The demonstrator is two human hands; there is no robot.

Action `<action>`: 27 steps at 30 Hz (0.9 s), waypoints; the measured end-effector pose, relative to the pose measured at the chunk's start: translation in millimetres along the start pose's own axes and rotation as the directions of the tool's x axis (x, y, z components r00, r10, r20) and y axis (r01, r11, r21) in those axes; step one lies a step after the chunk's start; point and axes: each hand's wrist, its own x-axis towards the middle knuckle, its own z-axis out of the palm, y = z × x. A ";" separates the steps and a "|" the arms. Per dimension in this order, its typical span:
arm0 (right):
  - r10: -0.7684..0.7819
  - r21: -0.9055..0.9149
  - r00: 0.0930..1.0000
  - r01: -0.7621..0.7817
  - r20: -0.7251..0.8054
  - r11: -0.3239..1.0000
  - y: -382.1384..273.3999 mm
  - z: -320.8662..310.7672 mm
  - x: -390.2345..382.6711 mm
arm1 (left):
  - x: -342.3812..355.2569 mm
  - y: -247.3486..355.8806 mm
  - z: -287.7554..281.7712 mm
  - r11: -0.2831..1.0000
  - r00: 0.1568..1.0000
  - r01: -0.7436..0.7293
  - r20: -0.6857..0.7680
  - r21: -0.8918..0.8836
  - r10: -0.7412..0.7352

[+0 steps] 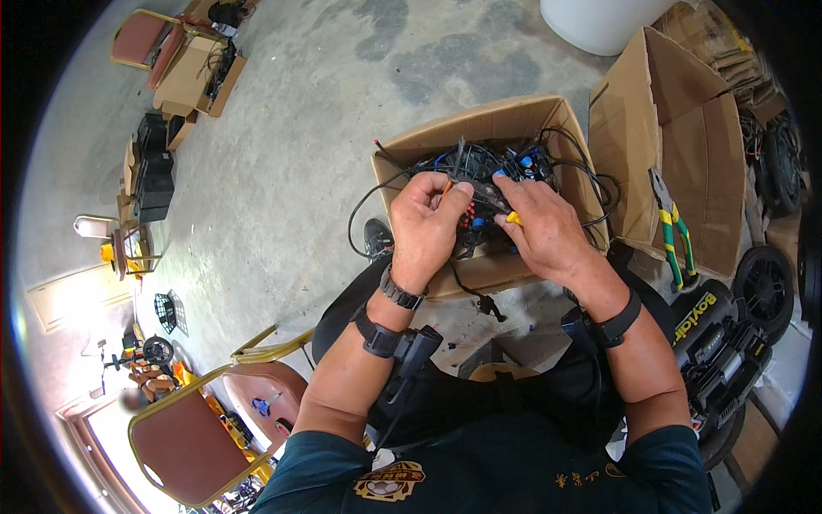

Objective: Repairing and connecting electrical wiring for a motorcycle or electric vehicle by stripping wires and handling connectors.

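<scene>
The person's left hand [428, 216] pinches a thin dark piece [461, 156] between thumb and fingers, pointing toward twelve o'clock, above a carton [492, 118] of tangled cables [479, 159]. At the left hand's three o'clock, the right hand [546, 224] curls its fingers around a yellow-ended tool [514, 218]; green-and-yellow pliers [670, 224] sit farther out at three o'clock.

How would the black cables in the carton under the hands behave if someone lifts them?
The black cables would probably be floppy, since loose lengths curve out over the carton. They may snag on one another, because they lie heaped together.
</scene>
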 end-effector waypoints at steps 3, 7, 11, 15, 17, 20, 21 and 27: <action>-0.005 -0.026 1.000 0.005 -0.021 1.000 -2.2 -1.5 1.2 | -0.6 -1.3 -0.2 1.000 1.000 -0.013 -0.010 -0.010 0.013; 0.015 -0.007 1.000 -0.015 -0.022 1.000 -2.7 -1.1 1.5 | -2.7 -6.3 1.6 0.998 0.998 -0.056 -0.014 -0.040 0.055; 0.017 0.044 0.999 -0.015 -0.037 0.999 -0.7 -1.9 1.2 | -5.1 -5.6 2.1 0.997 0.997 -0.077 -0.022 0.001 0.077; 0.020 0.147 0.999 -0.014 -0.039 0.989 -0.2 3.7 -0.9 | -8.2 -2.3 2.5 0.991 0.991 -0.129 -0.035 -0.024 0.128; 0.016 0.180 0.999 -0.007 -0.046 0.984 -0.1 5.6 -2.9 | -8.3 -1.8 3.0 0.988 0.989 -0.147 -0.036 -0.048 0.145; 0.048 0.264 0.999 -0.041 -0.019 0.964 -3.1 4.0 -4.7 | -8.8 -1.7 3.4 0.979 0.979 -0.200 -0.034 -0.028 0.199; 0.080 0.315 0.997 -0.081 0.017 0.945 -5.0 3.7 -4.6 | -10.0 -1.3 2.2 0.980 0.979 -0.200 -0.032 0.015 0.201; 0.166 0.464 0.983 -0.186 0.084 0.866 -10.1 2.6 -4.6 | -6.6 -4.8 4.7 0.982 0.983 -0.184 -0.027 -0.040 0.183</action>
